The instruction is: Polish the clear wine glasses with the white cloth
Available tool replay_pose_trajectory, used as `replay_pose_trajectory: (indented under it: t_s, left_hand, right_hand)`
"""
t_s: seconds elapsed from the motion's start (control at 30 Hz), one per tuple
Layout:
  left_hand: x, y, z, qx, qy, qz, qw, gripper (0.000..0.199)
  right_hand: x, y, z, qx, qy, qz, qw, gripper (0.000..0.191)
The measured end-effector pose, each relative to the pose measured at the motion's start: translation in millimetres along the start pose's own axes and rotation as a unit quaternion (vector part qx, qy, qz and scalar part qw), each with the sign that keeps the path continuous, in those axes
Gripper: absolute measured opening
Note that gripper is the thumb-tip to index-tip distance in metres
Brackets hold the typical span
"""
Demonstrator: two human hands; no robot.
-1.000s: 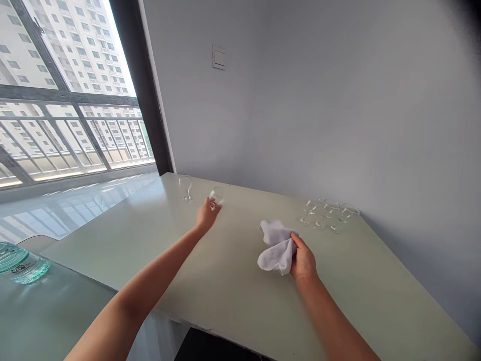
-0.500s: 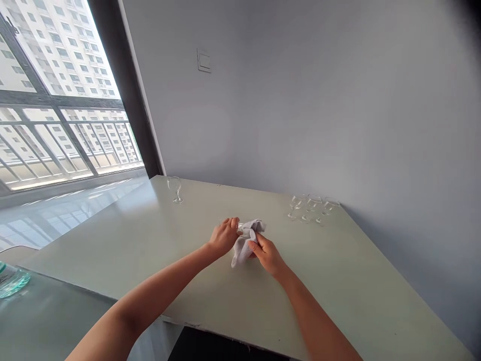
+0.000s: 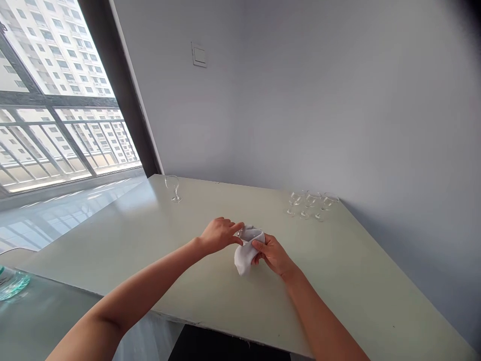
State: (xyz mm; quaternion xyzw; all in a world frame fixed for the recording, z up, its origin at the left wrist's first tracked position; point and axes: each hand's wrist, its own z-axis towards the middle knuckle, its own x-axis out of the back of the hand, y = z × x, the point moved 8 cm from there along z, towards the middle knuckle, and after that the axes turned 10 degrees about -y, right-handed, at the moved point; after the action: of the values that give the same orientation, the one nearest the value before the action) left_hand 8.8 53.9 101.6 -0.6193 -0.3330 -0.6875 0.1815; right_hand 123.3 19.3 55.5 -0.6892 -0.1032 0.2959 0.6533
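Over the middle of the table, my right hand (image 3: pixel 273 254) is closed on a light grey cloth (image 3: pixel 246 253), thumb on top and fingers underneath. The cloth is wrapped around a clear glass (image 3: pixel 240 233), most of which is hidden; only a small shiny part shows on its left side. My left hand (image 3: pixel 221 235) reaches in from the left, its thumb and forefinger bent around that bare part of the glass. The lower end of the cloth hangs beneath both hands.
Three stemmed glasses (image 3: pixel 311 201) stand together at the back right, near the wall. Another stemmed glass (image 3: pixel 173 186) is at the back left corner of the pale table (image 3: pixel 150 245). A greenish clear container (image 3: pixel 13 283) sits on a lower surface at far left.
My left hand has shifted slightly left and turned, its fingers now more stretched along the glass. The cloth is folded differently, and my right hand has moved slightly right.
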Motion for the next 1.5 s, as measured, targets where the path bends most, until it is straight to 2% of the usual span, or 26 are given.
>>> replay_pose_trajectory:
  t_s: [0.07, 0.13, 0.17, 0.2, 0.23, 0.27, 0.33, 0.4, 0.47, 0.53, 0.57, 0.63, 0.7, 0.77, 0.8, 0.83, 0.93, 1.0, 1.07, 1.13, 1.2, 1.27, 1.3, 1.37, 1.47, 1.5]
  left_hand:
    - [-8.1, -5, -3, 0.015, -0.106, -0.135, 0.985, 0.049]
    - [-21.8, -2, -10, 0.008, -0.233, -0.258, 0.938, 0.051]
    - [-26.8, 1, -14, 0.002, -0.276, -0.292, 0.916, 0.053]
    - [-28.9, 2, -16, 0.003, -0.287, -0.298, 0.910, 0.054]
    - [-27.8, 0, -15, 0.011, -0.265, -0.277, 0.924, 0.052]
    - [-23.8, -3, -13, 0.021, -0.216, -0.229, 0.949, 0.048]
    - [-10.5, -3, -10, 0.028, -0.084, -0.085, 0.992, 0.041]
    - [-2.7, 5, -10, 0.012, 0.006, 0.040, 0.999, 0.039]
    - [-2.2, 9, -9, 0.000, 0.021, 0.069, 0.997, 0.035]
    - [-2.2, 2, -9, 0.020, -0.008, -0.008, 1.000, 0.036]
    - [-4.6, -3, -10, 0.036, -0.044, -0.080, 0.995, 0.038]
    - [-16.2, -7, -14, 0.050, -0.151, -0.255, 0.954, 0.043]
    - [-27.4, 0, -21, 0.037, -0.256, -0.407, 0.876, 0.044]
    - [-31.8, 4, -27, 0.024, -0.304, -0.484, 0.820, 0.044]
    - [-33.0, 1, -28, 0.027, -0.305, -0.492, 0.815, 0.043]
    - [-34.2, -5, -28, 0.039, -0.295, -0.480, 0.825, 0.041]
    - [-34.2, -35, -25, 0.115, -0.220, -0.374, 0.894, 0.031]
    - [-29.9, -54, -23, 0.175, -0.157, -0.288, 0.928, 0.028]
    - [-22.5, -63, -20, 0.212, -0.097, -0.201, 0.951, 0.025]
    - [-15.7, -57, -18, 0.213, -0.057, -0.117, 0.968, 0.024]
    - [-12.8, -39, -15, 0.180, -0.040, -0.050, 0.982, 0.025]
    - [-12.0, -17, -13, 0.125, -0.029, 0.004, 0.992, 0.026]
    - [-11.2, -6, -14, 0.096, -0.019, 0.030, 0.995, 0.025]
    - [-9.8, 12, -16, 0.042, 0.002, 0.074, 0.996, 0.022]
    - [-10.6, 25, -17, 0.000, 0.012, 0.101, 0.995, 0.022]
    - [-10.9, 25, -16, -0.001, 0.013, 0.095, 0.995, 0.023]
  right_hand:
    - [-9, -3, -3, -0.016, -0.053, -0.039, 0.998, 0.028]
    - [-14, 1, -5, -0.039, -0.090, -0.038, 0.994, 0.028]
    - [-13, 4, -4, -0.048, -0.090, -0.025, 0.994, 0.028]
    - [-11, 8, -3, -0.055, -0.078, -0.004, 0.995, 0.028]
    - [-6, 13, -1, -0.061, -0.055, 0.024, 0.996, 0.027]
    - [-1, 18, 1, -0.065, -0.025, 0.058, 0.996, 0.026]
    - [9, 26, 5, -0.063, 0.037, 0.132, 0.989, 0.024]
    - [13, 29, 6, -0.047, 0.069, 0.173, 0.981, 0.024]
    - [11, 22, 6, -0.024, 0.055, 0.146, 0.987, 0.024]
    - [3, 12, 3, -0.013, 0.011, 0.066, 0.998, 0.024]
    - [-2, 7, 1, -0.013, -0.016, 0.020, 1.000, 0.025]
    - [-10, 0, -4, -0.022, -0.070, -0.062, 0.995, 0.025]
    - [-15, -3, -9, -0.040, -0.115, -0.120, 0.985, 0.023]
    - [-10, -4, -12, -0.059, -0.129, -0.157, 0.977, 0.021]
    - [-2, -5, -14, -0.065, -0.118, -0.169, 0.976, 0.021]
    - [7, -7, -15, -0.065, -0.093, -0.179, 0.977, 0.021]
    - [42, -22, -18, -0.022, 0.040, -0.204, 0.978, 0.022]
    - [51, -33, -22, 0.027, 0.109, -0.227, 0.967, 0.023]
    - [39, -41, -22, 0.080, 0.125, -0.272, 0.951, 0.025]
    - [10, -44, -18, 0.126, 0.092, -0.352, 0.923, 0.029]
    - [-23, -41, -12, 0.157, 0.050, -0.440, 0.883, 0.035]
    - [-40, -37, -6, 0.166, 0.042, -0.483, 0.859, 0.037]
    - [-39, -37, -4, 0.164, 0.057, -0.479, 0.860, 0.037]
    - [-23, -36, -1, 0.150, 0.102, -0.420, 0.889, 0.033]
    - [18, -19, 3, 0.079, 0.153, -0.199, 0.965, 0.028]
    - [29, -9, 3, 0.051, 0.165, -0.102, 0.980, 0.027]
